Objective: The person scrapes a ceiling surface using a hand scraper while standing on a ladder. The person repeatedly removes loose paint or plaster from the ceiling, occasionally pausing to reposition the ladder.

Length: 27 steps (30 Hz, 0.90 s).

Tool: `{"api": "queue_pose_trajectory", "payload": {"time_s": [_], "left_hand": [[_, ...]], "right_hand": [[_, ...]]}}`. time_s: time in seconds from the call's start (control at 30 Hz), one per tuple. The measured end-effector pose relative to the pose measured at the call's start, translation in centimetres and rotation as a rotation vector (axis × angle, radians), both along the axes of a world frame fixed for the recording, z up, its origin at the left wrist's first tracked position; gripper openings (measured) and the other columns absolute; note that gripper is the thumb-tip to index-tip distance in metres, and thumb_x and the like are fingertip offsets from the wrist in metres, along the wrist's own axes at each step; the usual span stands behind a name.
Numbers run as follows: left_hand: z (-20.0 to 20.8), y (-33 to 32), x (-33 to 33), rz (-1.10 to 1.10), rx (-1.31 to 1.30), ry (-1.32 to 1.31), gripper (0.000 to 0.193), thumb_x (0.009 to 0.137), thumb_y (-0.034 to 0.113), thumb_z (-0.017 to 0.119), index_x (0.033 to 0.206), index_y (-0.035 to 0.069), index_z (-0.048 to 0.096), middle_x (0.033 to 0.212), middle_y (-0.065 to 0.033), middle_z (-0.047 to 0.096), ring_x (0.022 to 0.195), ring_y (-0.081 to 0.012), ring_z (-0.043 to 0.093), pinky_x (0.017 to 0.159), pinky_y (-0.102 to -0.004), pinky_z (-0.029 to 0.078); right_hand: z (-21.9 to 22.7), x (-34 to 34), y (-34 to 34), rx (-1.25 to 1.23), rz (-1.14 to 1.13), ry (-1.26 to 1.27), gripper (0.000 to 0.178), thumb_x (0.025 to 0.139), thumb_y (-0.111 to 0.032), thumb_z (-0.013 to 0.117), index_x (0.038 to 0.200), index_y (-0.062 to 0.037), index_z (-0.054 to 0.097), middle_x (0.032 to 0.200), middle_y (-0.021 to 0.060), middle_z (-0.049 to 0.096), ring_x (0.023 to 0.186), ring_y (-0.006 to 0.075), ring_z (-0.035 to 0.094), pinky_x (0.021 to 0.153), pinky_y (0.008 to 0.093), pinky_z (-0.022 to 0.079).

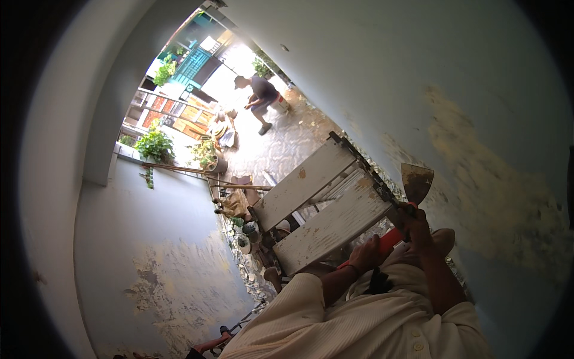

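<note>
My right hand (417, 232) is closed round the handle of a putty knife (417, 182), a wide, stained blade with red at its neck. The blade points up, close to the right wall, and I cannot tell whether it touches. Just left of it, my left hand (366, 255) is closed on a long red object (390, 240) that shows on both sides of the fist; its kind is not clear. Ahead of both hands is a worn whitish platform (335, 224) of two broad slats in a dark frame, with a gap between them.
Patches of paint are peeling off the right wall (478, 155) and left wall (179, 281). Flakes (254, 281) litter the left wall's foot. Pots, sticks and a plant (154, 143) line the left side. Farther off, a person (261, 96) sits on a bucket (279, 105).
</note>
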<state>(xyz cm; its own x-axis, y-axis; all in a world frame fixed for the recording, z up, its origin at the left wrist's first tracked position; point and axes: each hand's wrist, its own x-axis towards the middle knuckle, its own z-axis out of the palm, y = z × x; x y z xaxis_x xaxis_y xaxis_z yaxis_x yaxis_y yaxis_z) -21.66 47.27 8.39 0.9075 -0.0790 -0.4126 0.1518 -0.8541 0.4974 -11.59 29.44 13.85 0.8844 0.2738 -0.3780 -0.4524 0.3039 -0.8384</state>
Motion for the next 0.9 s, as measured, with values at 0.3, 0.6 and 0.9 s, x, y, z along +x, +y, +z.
{"api": "queue_pose_trajectory", "payload": {"time_s": [0.3, 0.6, 0.9], "left_hand": [[0.7, -0.1, 0.3, 0.011, 0.091, -0.021, 0.064, 0.093, 0.062, 0.067, 0.112, 0.003, 0.054, 0.104, -0.0259, 0.073, 0.094, -0.0486, 0.073, 0.079, -0.0570, 0.058], [-0.5, -1.8, 0.1, 0.087, 0.322, 0.078, 0.074, 0.083, 0.066, 0.075, 0.115, 0.002, 0.059, 0.110, -0.0275, 0.072, 0.105, -0.0504, 0.069, 0.088, -0.0588, 0.053], [-3.3, 0.8, 0.1, 0.071, 0.312, -0.036, 0.081, 0.081, 0.068, 0.076, 0.123, 0.002, 0.056, 0.115, -0.0283, 0.071, 0.112, -0.0467, 0.069, 0.092, -0.0571, 0.053]], "right_hand": [[-0.4, -5.3, -9.2, -0.411, -0.419, -0.135, 0.017, 0.105, -0.021, 0.068, 0.103, -0.0043, 0.066, 0.068, -0.0026, 0.057, 0.051, 0.0037, 0.048, 0.048, 0.0247, 0.038], [-0.3, -14.7, -21.2, -0.377, -0.844, -0.190, 0.019, 0.104, -0.021, 0.066, 0.108, -0.0037, 0.058, 0.086, 0.0018, 0.061, 0.068, 0.0071, 0.054, 0.060, 0.0293, 0.046], [2.5, -18.1, -20.6, -0.110, -1.208, -0.155, 0.022, 0.108, -0.023, 0.058, 0.120, -0.0039, 0.058, 0.073, 0.0015, 0.058, 0.047, 0.0078, 0.047, 0.041, 0.0256, 0.035]]}}
